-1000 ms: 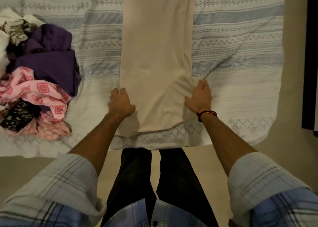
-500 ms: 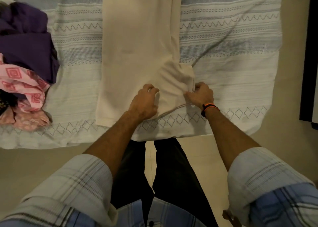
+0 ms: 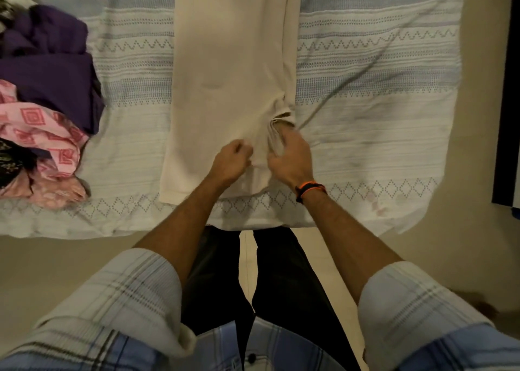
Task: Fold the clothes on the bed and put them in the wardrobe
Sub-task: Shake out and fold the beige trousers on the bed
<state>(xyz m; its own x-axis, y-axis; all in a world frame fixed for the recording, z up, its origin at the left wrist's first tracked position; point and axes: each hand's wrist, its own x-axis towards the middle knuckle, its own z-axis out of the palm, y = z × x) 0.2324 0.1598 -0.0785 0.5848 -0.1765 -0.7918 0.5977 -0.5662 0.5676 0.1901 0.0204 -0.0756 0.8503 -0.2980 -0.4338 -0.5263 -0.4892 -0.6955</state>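
Laid lengthwise on the bed (image 3: 365, 134) for folding, beige garment (image 3: 230, 69) bunched at its near right edge, pinched by left hand (image 3: 232, 162) and right hand (image 3: 289, 159).

The person wears a checked shirt (image 3: 253, 351) in light blue and white, with thin dark lines crossing it. A small dark button shows on the shirt at the bottom middle of the frame. Both sleeves are rolled up past the elbows, so the pale inside of the cloth shows: the left sleeve (image 3: 123, 300) at the lower left, the right sleeve (image 3: 416, 306) at the lower right. Both forearms are bare. The trousers (image 3: 284, 280) are black. An orange and black band (image 3: 309, 189) sits round the right wrist.
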